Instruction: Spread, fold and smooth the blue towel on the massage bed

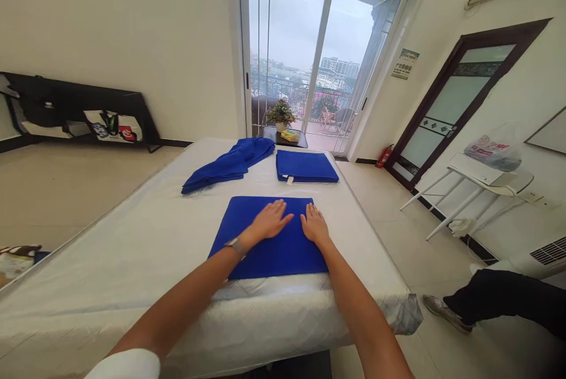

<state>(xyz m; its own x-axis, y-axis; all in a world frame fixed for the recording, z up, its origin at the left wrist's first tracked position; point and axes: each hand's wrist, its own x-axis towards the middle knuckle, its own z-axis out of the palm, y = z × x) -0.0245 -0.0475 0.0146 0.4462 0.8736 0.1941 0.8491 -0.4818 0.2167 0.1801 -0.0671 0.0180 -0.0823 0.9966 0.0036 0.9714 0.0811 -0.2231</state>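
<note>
A blue cloth (274, 258) lies spread flat near the front edge of the plastic-covered mattress (132, 261). My left hand (270, 220) rests palm down on its middle, fingers stretched out; a watch is on that wrist. Flat on the cloth's right side lies my right hand (315, 223), fingers extended. Neither hand grips anything. Beyond them sits a neatly folded blue stack (305, 165) with a pale tag at its front edge. To its left is a loose, crumpled heap of blue cloth (230, 167).
Behind the mattress a small dark table holds a potted plant (280, 114) and a yellow packet (289, 135). At right, a white table (490, 175) bears a plastic bag (495, 149). A person's leg (499, 296) and shoe are at lower right. A black frame (79, 108) leans on the left wall.
</note>
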